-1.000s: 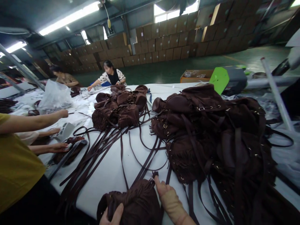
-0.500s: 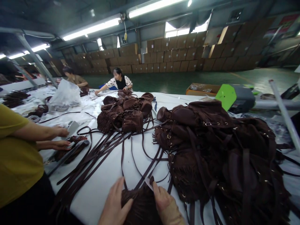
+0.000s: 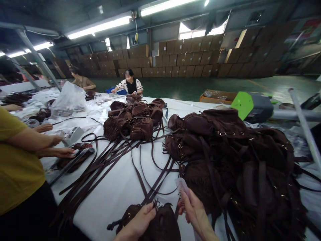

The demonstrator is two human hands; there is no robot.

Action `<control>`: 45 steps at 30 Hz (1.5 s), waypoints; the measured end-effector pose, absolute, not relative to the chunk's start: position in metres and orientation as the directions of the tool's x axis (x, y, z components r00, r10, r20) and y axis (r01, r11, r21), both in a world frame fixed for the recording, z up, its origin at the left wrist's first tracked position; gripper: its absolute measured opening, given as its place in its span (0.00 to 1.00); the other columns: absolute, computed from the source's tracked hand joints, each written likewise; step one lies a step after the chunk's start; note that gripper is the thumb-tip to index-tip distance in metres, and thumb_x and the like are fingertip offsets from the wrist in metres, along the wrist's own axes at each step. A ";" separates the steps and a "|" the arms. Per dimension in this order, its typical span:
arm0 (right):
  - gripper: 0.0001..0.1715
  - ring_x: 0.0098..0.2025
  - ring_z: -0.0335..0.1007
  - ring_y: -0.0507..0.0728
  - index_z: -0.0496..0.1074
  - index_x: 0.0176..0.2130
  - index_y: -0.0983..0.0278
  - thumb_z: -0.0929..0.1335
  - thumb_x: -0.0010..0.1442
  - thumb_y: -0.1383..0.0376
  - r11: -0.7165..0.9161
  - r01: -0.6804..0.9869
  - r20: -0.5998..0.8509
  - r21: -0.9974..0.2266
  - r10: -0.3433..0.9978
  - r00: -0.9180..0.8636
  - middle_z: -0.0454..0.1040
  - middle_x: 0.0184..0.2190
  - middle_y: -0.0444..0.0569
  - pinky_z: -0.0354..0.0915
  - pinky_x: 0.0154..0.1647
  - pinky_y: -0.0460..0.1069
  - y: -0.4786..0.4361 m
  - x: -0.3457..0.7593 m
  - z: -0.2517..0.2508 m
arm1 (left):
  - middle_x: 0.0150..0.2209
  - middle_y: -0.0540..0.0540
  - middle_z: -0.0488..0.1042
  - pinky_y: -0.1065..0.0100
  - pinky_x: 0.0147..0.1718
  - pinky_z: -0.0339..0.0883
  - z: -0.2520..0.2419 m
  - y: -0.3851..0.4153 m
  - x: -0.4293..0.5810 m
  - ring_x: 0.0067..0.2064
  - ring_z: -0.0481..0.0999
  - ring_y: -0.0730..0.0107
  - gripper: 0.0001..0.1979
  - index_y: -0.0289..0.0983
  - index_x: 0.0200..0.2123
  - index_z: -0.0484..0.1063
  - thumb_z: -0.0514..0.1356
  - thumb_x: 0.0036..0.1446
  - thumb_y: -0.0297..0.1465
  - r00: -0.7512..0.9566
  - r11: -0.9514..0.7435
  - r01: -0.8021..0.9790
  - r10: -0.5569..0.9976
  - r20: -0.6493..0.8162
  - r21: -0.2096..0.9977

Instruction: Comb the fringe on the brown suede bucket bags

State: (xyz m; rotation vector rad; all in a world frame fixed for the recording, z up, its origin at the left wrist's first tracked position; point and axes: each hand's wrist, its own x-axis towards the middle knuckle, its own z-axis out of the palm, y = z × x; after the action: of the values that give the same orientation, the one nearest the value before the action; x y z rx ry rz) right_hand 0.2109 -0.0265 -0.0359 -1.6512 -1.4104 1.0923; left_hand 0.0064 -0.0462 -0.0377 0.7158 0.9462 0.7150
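Observation:
A dark brown bag with metal eyelets lies at the near edge of the table, right in front of me. My left hand is closed on the top of this bag, thumb uppermost. My right hand holds a pale comb, its teeth showing and its end pointing up and away, just right of the bag. Long straps run from the bag across the white table. The bag's lower part falls outside the view.
A big heap of brown fringed bags rises at my right, with a smaller pile farther back. Loose straps trail leftward. A co-worker in a yellow shirt works at my left. A green-and-grey machine stands beyond the heap.
My right hand has moved right, off the bag, bringing the comb into fuller view. The bag has turned so its eyelets show, and my left hand has gone from spread to closed on it.

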 end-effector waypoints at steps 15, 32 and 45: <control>0.31 0.28 0.77 0.55 0.67 0.51 0.66 0.62 0.48 0.80 0.419 0.900 0.153 -0.117 0.903 -0.401 0.78 0.29 0.49 0.69 0.25 0.43 -0.085 0.185 -0.096 | 0.32 0.47 0.75 0.64 0.45 0.63 -0.042 -0.052 0.031 0.41 0.72 0.62 0.12 0.32 0.36 0.75 0.56 0.56 0.33 0.387 0.362 0.068 0.849 -0.359 0.930; 0.28 0.26 0.76 0.55 0.64 0.54 0.65 0.61 0.53 0.77 0.402 0.905 0.228 -0.136 0.902 -0.367 0.77 0.28 0.48 0.67 0.22 0.43 -0.099 0.183 -0.092 | 0.30 0.46 0.75 0.64 0.43 0.64 -0.031 -0.057 0.039 0.39 0.72 0.62 0.19 0.33 0.30 0.74 0.60 0.52 0.46 0.292 0.448 -0.020 0.858 -0.424 0.894; 0.17 0.27 0.78 0.63 0.68 0.44 0.72 0.59 0.57 0.79 -0.189 0.974 -0.152 -0.125 0.974 0.169 0.77 0.23 0.57 0.67 0.25 0.49 -0.037 0.268 -0.070 | 0.34 0.45 0.77 0.62 0.47 0.64 -0.037 -0.071 0.032 0.42 0.73 0.59 0.24 0.33 0.35 0.74 0.61 0.49 0.50 0.208 0.492 0.008 0.851 -0.483 0.870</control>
State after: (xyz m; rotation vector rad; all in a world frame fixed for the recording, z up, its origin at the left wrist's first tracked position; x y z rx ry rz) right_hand 0.2683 -0.0368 -0.0700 -2.4033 -2.0012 0.3115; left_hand 0.0323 -0.0707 -0.0369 0.8872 1.2290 0.7084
